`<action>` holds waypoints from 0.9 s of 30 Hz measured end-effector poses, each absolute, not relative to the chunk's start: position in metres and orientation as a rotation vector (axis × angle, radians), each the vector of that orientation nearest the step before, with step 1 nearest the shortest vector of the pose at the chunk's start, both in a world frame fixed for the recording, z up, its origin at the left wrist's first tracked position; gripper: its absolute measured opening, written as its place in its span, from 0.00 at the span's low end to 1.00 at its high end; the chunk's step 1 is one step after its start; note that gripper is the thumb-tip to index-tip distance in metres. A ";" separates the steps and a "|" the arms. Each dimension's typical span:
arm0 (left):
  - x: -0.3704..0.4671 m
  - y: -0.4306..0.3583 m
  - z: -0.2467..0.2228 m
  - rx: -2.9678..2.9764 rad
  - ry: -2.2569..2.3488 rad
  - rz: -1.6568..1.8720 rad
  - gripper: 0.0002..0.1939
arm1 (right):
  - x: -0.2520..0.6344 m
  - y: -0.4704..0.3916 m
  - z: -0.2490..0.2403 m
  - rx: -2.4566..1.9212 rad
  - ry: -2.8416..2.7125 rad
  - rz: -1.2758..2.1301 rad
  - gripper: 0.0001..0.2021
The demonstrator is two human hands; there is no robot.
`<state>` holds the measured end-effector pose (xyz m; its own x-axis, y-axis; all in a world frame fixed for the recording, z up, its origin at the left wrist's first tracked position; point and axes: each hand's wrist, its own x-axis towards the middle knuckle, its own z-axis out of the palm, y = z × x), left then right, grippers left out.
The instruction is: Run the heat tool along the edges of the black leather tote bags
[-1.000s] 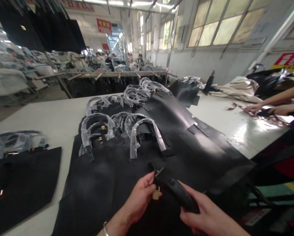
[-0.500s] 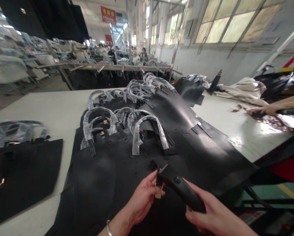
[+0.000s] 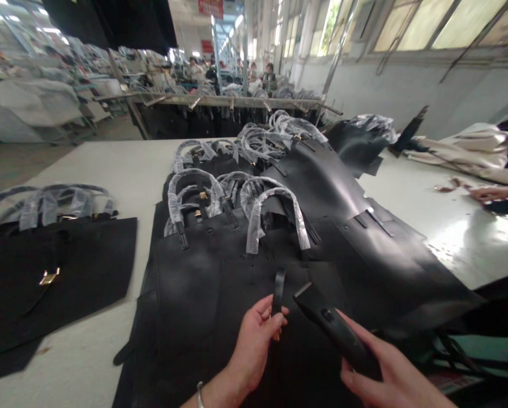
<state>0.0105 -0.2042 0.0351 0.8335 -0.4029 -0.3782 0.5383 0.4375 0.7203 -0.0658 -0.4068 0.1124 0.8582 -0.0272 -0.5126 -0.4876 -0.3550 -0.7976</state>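
The fingers of the left hand (image 3: 259, 340) pinch a strap (image 3: 278, 292), and those of the right hand (image 3: 375, 362) curl around a clipper (image 3: 345, 334), its tip close to the strap at three o'clock. A handle (image 3: 279, 192) is at twelve; a bag (image 3: 92, 255) lies on the counter (image 3: 109, 164) at nine.

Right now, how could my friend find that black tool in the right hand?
Find the big pale table, then the black panels spread over its middle. Above the near panels, the right hand grips the tool. Unlike the thin curved strap in the left hand, it's chunky, with a small knob and a flat, light-edged tip.
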 end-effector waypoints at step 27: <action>0.119 -0.182 0.048 2.871 -0.769 0.015 0.29 | -0.113 -0.461 0.129 -1.872 0.784 -0.021 0.21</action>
<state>0.1186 -0.1818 0.0484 0.8672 -0.4952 0.0533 -0.4969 -0.8529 0.1602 -0.1132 -0.4613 0.1288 0.7848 -0.5231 -0.3324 -0.5047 -0.2280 -0.8327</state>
